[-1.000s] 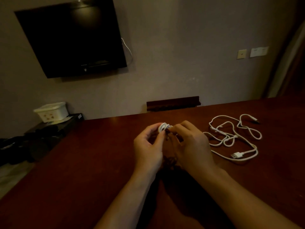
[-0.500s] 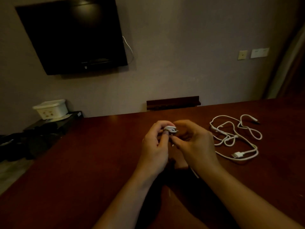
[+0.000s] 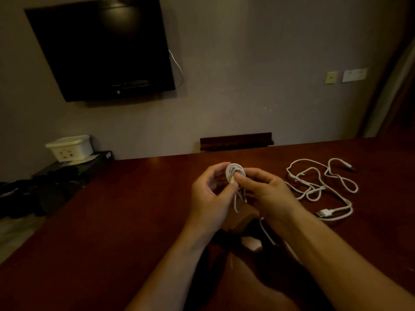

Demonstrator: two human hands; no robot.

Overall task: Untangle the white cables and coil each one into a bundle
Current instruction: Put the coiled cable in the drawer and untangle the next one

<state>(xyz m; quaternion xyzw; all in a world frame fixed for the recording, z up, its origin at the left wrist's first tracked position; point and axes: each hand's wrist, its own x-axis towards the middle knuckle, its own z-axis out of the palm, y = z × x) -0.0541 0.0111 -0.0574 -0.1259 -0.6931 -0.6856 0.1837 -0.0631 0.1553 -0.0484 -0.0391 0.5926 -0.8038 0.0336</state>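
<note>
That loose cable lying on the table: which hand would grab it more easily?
The right hand, probably. The loose cable lies on the table just beyond it, while the left hand sits farther away. Both now hold the coil.

- The coil [image 3: 235, 173] sits between the left hand [image 3: 210, 196] and right hand [image 3: 267, 196], fingers hiding its lower turns.
- Its tail [image 3: 267, 234] drops behind the right wrist, end out of sight.
- Pale object [image 3: 251, 243] between the forearms: blurred, can't tell.
- Both elbows are cut off at the bottom edge.
- Dark heap [image 3: 33, 194] far left: unreadable in shadow.
</note>
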